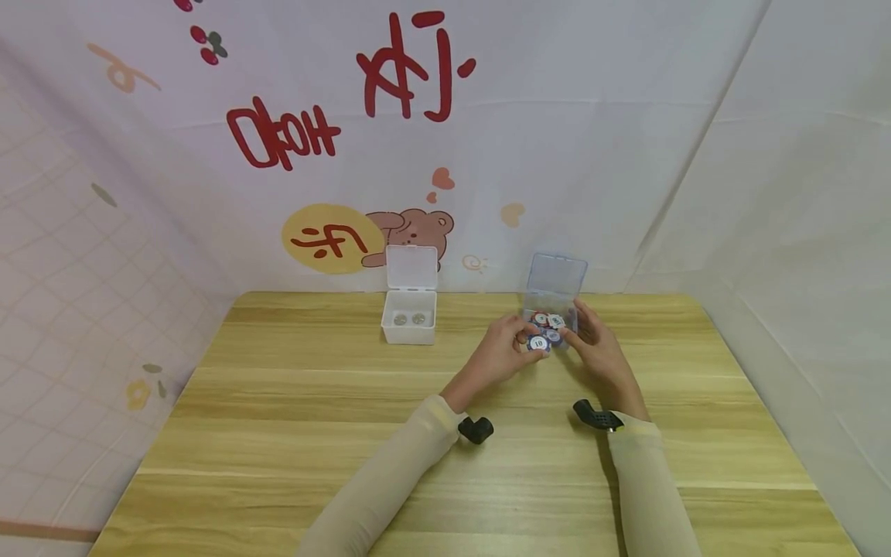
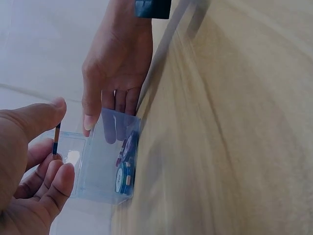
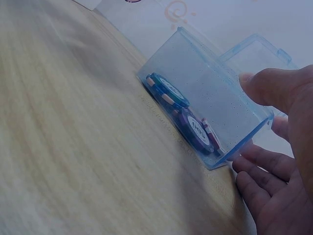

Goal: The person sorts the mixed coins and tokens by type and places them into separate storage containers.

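Note:
My left hand point(image 1: 497, 352) pinches a poker chip point(image 1: 538, 343) marked 10 between thumb and fingers, in front of the open clear plastic box point(image 3: 210, 68). In the left wrist view that chip point(image 2: 56, 139) appears edge-on, beside the box opening. My right hand point(image 1: 604, 356) holds the box at its right side, thumb at the rim and fingers along the outer wall. Inside lie several chips: a green one point(image 3: 168, 90), a purple one point(image 3: 198, 131) and a red-edged one point(image 3: 212, 136) tilted against the wall.
Left of the hands stands a white box point(image 1: 409, 335) with its lid raised and two silver coins point(image 1: 418, 318) showing inside. Both boxes are near the back edge of the wooden table point(image 1: 313, 433). A printed cloth point(image 1: 592, 116) hangs right behind it.

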Action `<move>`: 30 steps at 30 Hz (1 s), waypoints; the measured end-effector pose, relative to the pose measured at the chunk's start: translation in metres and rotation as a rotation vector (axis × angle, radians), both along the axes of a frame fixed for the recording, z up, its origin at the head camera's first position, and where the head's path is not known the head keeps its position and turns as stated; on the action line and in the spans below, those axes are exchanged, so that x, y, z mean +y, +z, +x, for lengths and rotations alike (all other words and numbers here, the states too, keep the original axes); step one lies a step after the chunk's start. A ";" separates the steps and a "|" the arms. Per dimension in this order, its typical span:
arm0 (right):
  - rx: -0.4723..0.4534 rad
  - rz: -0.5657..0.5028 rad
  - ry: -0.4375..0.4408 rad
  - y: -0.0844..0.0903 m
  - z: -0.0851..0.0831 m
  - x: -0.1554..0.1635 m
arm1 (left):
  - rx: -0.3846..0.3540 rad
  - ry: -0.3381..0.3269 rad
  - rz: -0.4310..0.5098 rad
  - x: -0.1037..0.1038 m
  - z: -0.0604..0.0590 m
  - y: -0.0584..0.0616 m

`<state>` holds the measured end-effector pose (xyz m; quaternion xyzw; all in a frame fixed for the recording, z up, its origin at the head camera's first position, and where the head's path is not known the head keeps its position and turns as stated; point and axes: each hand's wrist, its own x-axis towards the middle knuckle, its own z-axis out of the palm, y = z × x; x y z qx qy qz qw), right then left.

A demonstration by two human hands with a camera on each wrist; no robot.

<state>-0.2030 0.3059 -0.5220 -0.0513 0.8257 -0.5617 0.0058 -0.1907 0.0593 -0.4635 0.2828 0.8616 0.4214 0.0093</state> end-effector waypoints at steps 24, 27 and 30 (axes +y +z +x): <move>-0.013 0.006 -0.005 0.001 -0.001 0.002 | -0.003 0.059 0.047 0.014 -0.031 0.000; -0.003 0.013 -0.005 0.001 -0.001 0.001 | -0.006 0.077 0.034 0.014 -0.034 0.001; 0.000 0.015 -0.005 0.001 -0.002 0.000 | -0.006 0.092 0.019 0.015 -0.037 0.002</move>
